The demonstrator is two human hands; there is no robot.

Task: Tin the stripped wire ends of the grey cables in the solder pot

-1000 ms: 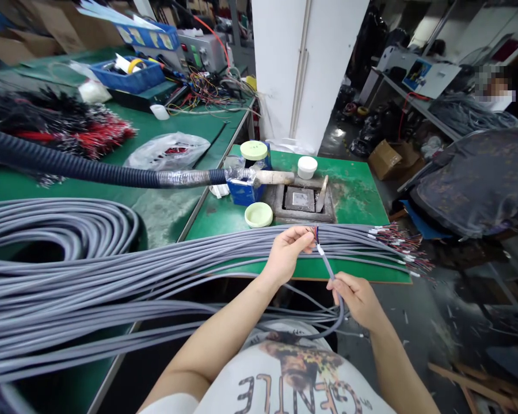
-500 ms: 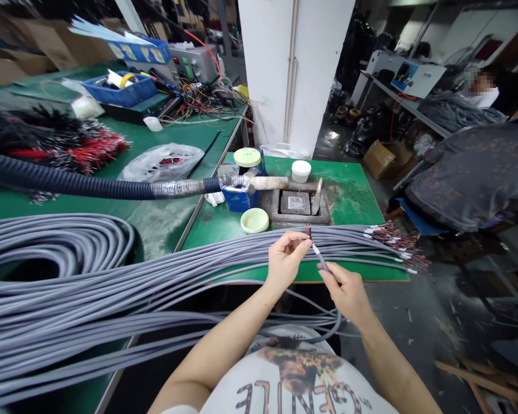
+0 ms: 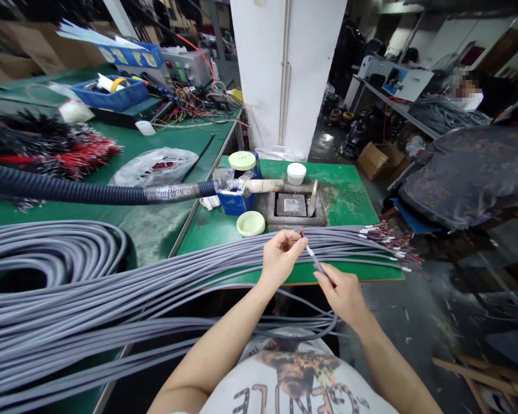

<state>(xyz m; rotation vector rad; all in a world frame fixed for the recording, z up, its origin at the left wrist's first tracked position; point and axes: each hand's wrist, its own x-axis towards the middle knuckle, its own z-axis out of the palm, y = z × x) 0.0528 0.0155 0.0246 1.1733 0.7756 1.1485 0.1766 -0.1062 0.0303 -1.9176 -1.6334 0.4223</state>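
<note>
Between my two hands slants one grey cable (image 3: 318, 264) with a white band near its end and thin coloured wires (image 3: 302, 232) fanning out of it. My left hand (image 3: 280, 256) pinches those wires between thumb and fingertips. Lower and to the right, my right hand (image 3: 342, 290) is closed round the grey sheath. Just behind, a bundle of grey cables (image 3: 224, 253) lies across the green table, its stripped ends (image 3: 388, 238) at the right showing white bands and red and dark wires.
Beyond the bundle sits a square metal solder pot (image 3: 291, 206) with a flat scraper (image 3: 313, 198) leaning in it. A ribbed hose (image 3: 112, 192) ends beside it. Round tubs (image 3: 251, 223) and a blue box (image 3: 237, 201) stand nearby. At right, a person (image 3: 470, 172) sits bent over.
The whole view has shifted slightly left. My hands keep hold of the same cable, and the wires at my left fingertips look more gathered together.
</note>
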